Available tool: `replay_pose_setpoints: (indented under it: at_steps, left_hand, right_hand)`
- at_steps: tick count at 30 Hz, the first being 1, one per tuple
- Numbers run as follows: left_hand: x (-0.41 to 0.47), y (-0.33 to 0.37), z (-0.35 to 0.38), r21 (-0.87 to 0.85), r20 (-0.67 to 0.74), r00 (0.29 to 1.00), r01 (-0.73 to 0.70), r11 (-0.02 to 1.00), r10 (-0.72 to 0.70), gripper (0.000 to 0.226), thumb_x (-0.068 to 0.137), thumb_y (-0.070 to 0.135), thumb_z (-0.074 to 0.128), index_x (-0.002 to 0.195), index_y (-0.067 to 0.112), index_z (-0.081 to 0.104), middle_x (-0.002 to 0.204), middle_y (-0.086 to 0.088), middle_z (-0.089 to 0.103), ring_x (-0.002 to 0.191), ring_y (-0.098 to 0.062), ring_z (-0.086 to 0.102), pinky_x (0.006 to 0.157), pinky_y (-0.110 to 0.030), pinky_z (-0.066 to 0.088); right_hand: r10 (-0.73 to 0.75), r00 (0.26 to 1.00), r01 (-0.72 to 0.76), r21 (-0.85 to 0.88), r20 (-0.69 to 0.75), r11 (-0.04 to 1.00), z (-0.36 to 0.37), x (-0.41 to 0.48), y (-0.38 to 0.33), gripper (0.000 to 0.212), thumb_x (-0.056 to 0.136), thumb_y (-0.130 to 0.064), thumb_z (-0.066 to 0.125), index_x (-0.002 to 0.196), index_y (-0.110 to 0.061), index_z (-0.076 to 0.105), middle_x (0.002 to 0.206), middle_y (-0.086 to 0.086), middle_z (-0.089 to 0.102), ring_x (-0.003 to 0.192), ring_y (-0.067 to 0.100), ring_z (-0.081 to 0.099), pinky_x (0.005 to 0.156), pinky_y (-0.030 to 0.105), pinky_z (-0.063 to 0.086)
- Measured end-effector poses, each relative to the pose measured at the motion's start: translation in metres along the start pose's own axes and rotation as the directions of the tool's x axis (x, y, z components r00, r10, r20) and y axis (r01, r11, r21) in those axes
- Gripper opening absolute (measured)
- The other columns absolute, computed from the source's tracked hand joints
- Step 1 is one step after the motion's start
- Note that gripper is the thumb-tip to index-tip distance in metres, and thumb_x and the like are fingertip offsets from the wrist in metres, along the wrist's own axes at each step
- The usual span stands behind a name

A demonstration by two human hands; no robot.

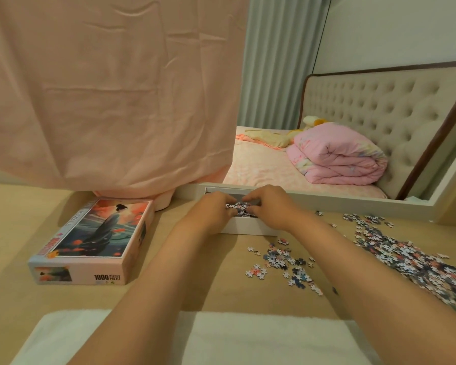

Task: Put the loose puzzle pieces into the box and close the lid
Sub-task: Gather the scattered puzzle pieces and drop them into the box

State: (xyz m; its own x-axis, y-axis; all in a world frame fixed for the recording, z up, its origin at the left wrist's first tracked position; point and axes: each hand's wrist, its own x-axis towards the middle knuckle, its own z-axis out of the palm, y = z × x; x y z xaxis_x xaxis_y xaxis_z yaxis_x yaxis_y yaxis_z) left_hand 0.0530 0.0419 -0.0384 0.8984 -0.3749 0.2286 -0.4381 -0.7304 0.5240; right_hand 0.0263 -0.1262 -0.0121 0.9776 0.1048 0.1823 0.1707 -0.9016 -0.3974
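1. Hands meet over the open white box (248, 227), which sits on the far side of the wooden table (169, 285), just in front of a mirror frame (327, 200).
2. Left hand (213, 209) and right hand (267, 206) are cupped toward each other around a shared clump of puzzle pieces (238, 208) held just above the box's opening; both are closed on the pieces, fingertips nearly touching at the far side.
3. Whether the clump is touching pieces already in the box I cannot tell, since the hands hide most of the interior.
4. Many loose pieces lie outside the box: a big scattered heap (406, 262) on the right side of the table and a smaller scatter (287, 264) nearer the middle.
5. Printed lid (95, 241) lies flat on the left, well apart from the box, picture side up.
6. Judged from this, the task is at an early to middle stage, with the lid step not yet begun.
7. Risks: opening the hands unevenly could spill pieces over the box's near wall or behind it against the mirror frame; the right forearm (366, 272) lies close beside the scatter and could sweep pieces toward the table's near edge; small strays at far right are easy to miss.
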Motion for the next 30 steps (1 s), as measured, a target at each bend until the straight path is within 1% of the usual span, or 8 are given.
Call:
replay_pose_setpoints:
  at_steps: [6,10,13,16,20,24,27,30]
  left_hand:
    - [-0.003,0.009,-0.001,0.078,-0.027,0.996,-0.087,0.993,0.089,0.032,0.091,0.034,0.061,0.122,0.029,0.066,0.125,-0.001,0.063,0.116,-0.021,0.056,0.095,-0.037,0.046]
    - [-0.013,0.036,-0.007,0.062,-0.122,0.973,-0.188,0.980,0.194,0.019,0.091,0.031,0.060,0.108,0.029,0.068,0.104,0.006,0.058,0.095,-0.012,0.054,0.080,-0.029,0.043]
    - [-0.029,0.062,-0.001,-0.020,0.016,0.973,-0.228,0.973,0.228,0.014,0.092,0.026,0.057,0.099,0.028,0.069,0.095,0.012,0.064,0.082,-0.006,0.057,0.073,-0.026,0.046]
    - [-0.042,0.074,0.020,0.079,0.195,0.957,-0.233,0.969,0.215,0.015,0.093,0.032,0.056,0.105,0.032,0.065,0.102,0.009,0.066,0.091,-0.013,0.061,0.082,-0.034,0.052]
    - [-0.061,0.070,0.046,0.221,0.348,0.931,-0.194,0.956,0.109,0.054,0.097,0.052,0.040,0.143,0.025,0.037,0.145,-0.004,0.040,0.135,-0.027,0.035,0.109,-0.046,0.034]
    - [-0.079,0.074,0.060,0.269,0.438,0.896,-0.204,0.941,0.070,0.077,0.093,0.067,0.029,0.153,0.021,0.017,0.161,0.000,0.011,0.148,-0.020,0.004,0.120,-0.042,0.012]
    - [-0.088,0.086,0.062,0.171,0.461,0.884,-0.170,0.971,0.074,0.086,0.090,0.071,0.035,0.156,0.025,0.003,0.163,0.005,-0.004,0.149,-0.015,-0.006,0.119,-0.038,0.003]
    - [-0.091,0.095,0.063,0.147,0.481,0.873,-0.177,0.973,0.086,0.097,0.083,0.075,0.046,0.155,0.029,0.000,0.163,0.007,-0.007,0.149,-0.014,-0.008,0.119,-0.037,0.002]
  right_hand:
    - [-0.098,0.986,0.101,0.017,-0.139,0.995,-0.017,-0.024,0.003,0.018,0.092,-0.017,0.065,0.105,-0.022,0.076,0.099,-0.008,0.070,0.072,-0.006,0.051,0.071,0.014,0.038]
    - [-0.013,0.998,0.012,-0.017,-0.064,1.000,-0.027,-0.058,0.025,0.020,0.094,-0.021,0.060,0.102,-0.032,0.074,0.097,-0.018,0.067,0.070,-0.009,0.053,0.066,0.010,0.038]
    - [0.059,0.995,-0.051,-0.095,0.076,0.994,-0.018,-0.080,0.045,0.024,0.094,-0.029,0.055,0.114,-0.034,0.068,0.110,-0.012,0.068,0.091,0.004,0.063,0.083,0.027,0.050]
    - [0.000,0.975,0.030,-0.127,0.224,0.992,-0.007,-0.099,0.052,0.033,0.096,-0.034,0.051,0.129,-0.035,0.056,0.126,-0.007,0.059,0.115,0.016,0.055,0.097,0.039,0.046]
    - [-0.035,0.961,0.068,-0.109,0.273,0.992,-0.009,-0.120,0.055,0.043,0.101,-0.027,0.044,0.143,-0.035,0.047,0.148,-0.013,0.046,0.132,0.016,0.046,0.109,0.033,0.037]
    - [-0.006,0.985,0.007,-0.005,0.170,1.000,-0.025,-0.139,0.062,0.044,0.100,-0.024,0.047,0.139,-0.042,0.049,0.143,-0.009,0.054,0.125,0.016,0.054,0.099,0.025,0.039]
    - [0.051,0.989,-0.056,0.030,0.139,0.998,-0.039,-0.153,0.074,0.052,0.098,-0.035,0.051,0.146,-0.048,0.036,0.157,-0.012,0.034,0.143,0.013,0.032,0.114,0.031,0.030]
    - [0.175,0.959,-0.139,-0.167,0.225,0.976,-0.046,-0.169,0.088,0.070,0.095,-0.054,0.047,0.154,-0.046,0.010,0.166,-0.006,0.000,0.152,0.018,-0.003,0.121,0.053,0.007]
